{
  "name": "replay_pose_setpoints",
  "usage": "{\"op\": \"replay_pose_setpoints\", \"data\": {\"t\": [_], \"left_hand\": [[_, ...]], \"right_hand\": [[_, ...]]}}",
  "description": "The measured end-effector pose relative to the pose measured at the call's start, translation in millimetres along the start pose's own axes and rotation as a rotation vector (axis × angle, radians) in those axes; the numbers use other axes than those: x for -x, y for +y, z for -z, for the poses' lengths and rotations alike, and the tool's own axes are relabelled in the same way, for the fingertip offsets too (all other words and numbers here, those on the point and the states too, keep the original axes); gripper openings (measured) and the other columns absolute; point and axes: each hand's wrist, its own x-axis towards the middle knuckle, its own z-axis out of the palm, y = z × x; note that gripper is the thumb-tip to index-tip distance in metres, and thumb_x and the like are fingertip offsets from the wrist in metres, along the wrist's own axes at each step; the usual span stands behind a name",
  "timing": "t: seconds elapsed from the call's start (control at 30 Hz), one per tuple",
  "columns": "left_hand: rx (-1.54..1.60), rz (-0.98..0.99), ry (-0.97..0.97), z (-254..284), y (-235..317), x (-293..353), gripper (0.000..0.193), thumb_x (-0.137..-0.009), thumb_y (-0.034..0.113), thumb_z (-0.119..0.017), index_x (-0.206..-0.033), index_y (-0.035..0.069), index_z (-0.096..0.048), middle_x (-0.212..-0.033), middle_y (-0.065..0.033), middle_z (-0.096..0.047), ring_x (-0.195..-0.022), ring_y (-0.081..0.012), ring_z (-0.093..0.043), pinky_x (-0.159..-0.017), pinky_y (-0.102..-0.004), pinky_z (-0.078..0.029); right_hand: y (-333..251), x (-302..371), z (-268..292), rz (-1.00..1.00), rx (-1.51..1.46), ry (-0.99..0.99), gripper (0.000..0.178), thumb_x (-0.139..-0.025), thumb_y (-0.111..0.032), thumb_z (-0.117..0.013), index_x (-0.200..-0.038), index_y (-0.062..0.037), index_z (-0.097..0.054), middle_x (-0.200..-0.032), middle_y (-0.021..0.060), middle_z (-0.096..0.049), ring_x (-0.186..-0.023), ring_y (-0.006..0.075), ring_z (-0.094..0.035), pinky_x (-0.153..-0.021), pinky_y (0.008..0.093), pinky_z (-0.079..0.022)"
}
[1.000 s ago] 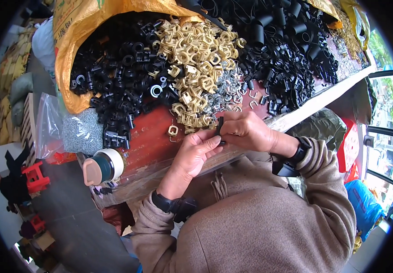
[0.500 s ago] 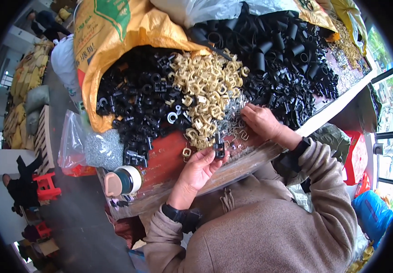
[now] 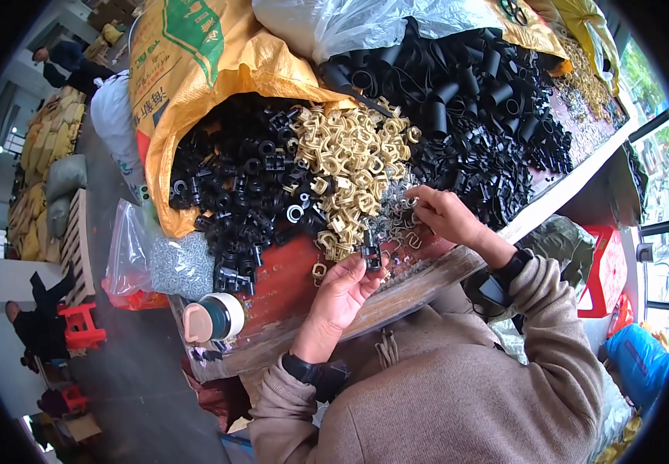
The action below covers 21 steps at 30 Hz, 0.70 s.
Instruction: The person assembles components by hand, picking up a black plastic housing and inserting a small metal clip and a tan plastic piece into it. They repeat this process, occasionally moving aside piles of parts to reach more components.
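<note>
Red tabletop (image 3: pixel 280 267); beige heap (image 3: pixel 350 166), one. Black fitting (image 3: pixel 371 254), one, gripped by left hand (image 3: pixel 342 290) at heap's near end. Right hand (image 3: pixel 452 216) half-curled, contents unclear, at silver clips (image 3: pixel 394 207) right of heap; hands met a second ago, now apart. Cup (image 3: pixel 217 319), one, left of heap.

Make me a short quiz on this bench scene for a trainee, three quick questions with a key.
1. Which hand holds the black plastic part? A) left B) right C) both
2. True or false: the teal-and-white container is left of the beige pieces.
3. Fill in the colour: the right hand is at the pile of small ____ metal pieces.

Key: 1. A, the left hand; 2. true; 3. silver.
</note>
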Motion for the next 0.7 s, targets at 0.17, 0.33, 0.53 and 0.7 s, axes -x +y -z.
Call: {"op": "replay_pose_setpoints", "data": {"t": [0.17, 0.33, 0.53, 0.7], "left_hand": [[0.007, -0.018, -0.028, -0.2, 0.0, -0.9, 0.024, -0.081, 0.015, -0.052, -0.101, 0.003, -0.052, -0.101, -0.0153, -0.054, -0.090, -0.0214, -0.054, -0.075, -0.0289, -0.046], [-0.025, -0.037, -0.014, -5.5, -1.8, -4.3, 0.025, -0.080, 0.017, -0.053, -0.101, 0.004, -0.052, -0.101, -0.0140, -0.054, -0.092, -0.0213, -0.053, -0.077, -0.0304, -0.045], [0.005, -0.073, -0.026, -6.1, -3.5, -6.1, 0.026, -0.079, 0.018, -0.054, -0.101, 0.004, -0.052, -0.100, -0.0135, -0.054, -0.095, -0.0229, -0.051, -0.080, -0.0305, -0.044], [0.015, -0.085, -0.056, -10.6, -2.1, -6.1, 0.022, -0.082, 0.016, -0.051, -0.100, 0.005, -0.052, -0.099, -0.0062, -0.055, -0.098, -0.0202, -0.050, -0.081, -0.0304, -0.042]], "right_hand": [[-18.2, 1.7, 8.1, -0.355, -0.877, -0.322, 0.028, -0.083, -0.008, -0.047, -0.110, -0.0019, -0.041, -0.063, -0.0029, -0.043, -0.048, 0.0046, -0.038, -0.043, 0.0187, -0.033], [-38.1, 4.7, 6.9, -0.447, -1.062, -0.417, 0.034, -0.082, -0.006, -0.048, -0.114, -0.0023, -0.036, -0.066, -0.0022, -0.042, -0.053, 0.0040, -0.038, -0.045, 0.0172, -0.033], [-32.9, 7.8, -4.2, -0.140, -0.594, -0.289, 0.036, -0.081, -0.003, -0.048, -0.115, -0.0028, -0.034, -0.067, -0.0008, -0.042, -0.058, 0.0040, -0.040, -0.051, 0.0165, -0.035], [-39.9, 7.6, 0.1, -0.119, -0.677, -0.381, 0.038, -0.081, -0.002, -0.049, -0.115, -0.0028, -0.034, -0.069, -0.0005, -0.044, -0.064, 0.0057, -0.044, -0.058, 0.0190, -0.039]]}}
